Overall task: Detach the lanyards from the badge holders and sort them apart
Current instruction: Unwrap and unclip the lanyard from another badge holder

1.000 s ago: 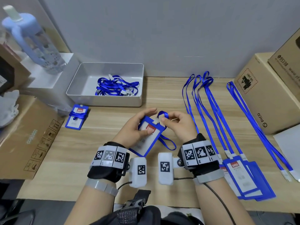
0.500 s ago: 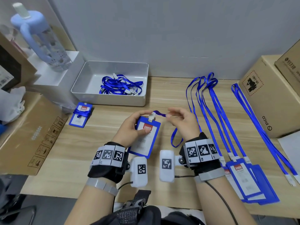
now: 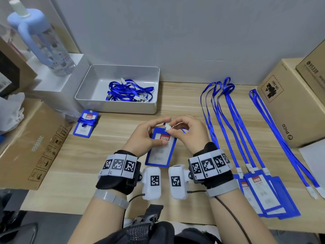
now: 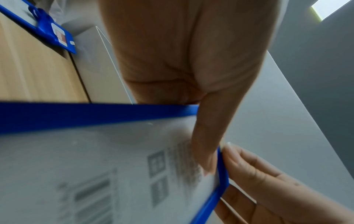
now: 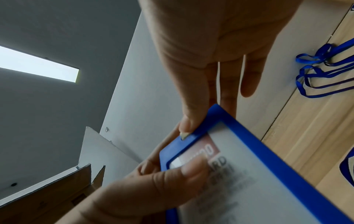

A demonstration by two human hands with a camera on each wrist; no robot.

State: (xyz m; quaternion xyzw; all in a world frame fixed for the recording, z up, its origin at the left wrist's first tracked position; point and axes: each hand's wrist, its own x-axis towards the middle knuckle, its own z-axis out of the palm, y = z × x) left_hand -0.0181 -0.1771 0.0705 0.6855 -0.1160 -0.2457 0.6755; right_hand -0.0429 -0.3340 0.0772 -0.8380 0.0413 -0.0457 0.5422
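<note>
While both hands sit close together at table centre, the left hand point(image 3: 142, 136) grips the blue badge holder point(image 3: 161, 150) by its upper left edge, thumb pressed on the front just under the red label. The right hand point(image 3: 190, 133) is at 1 o'clock from the holder, fingertips pinching the white clip point(image 3: 168, 126) at its top edge. A bit of its blue lanyard point(image 3: 184, 130) peeks out under the right hand.

Going outward: the grey tray point(image 3: 84, 95) with loose lanyards point(image 3: 128, 91) is at 11 o'clock, near its rim but not touching the hands. Another badge holder point(image 3: 85, 123) wrapped in its strap lies at 9 o'clock. Remaining badges point(image 3: 270, 196) with straps stretched out fill 3 to 4 o'clock, cardboard boxes point(image 3: 290, 106) beyond. Bare wood table point(image 3: 73, 169) at 7 to 8 o'clock.
</note>
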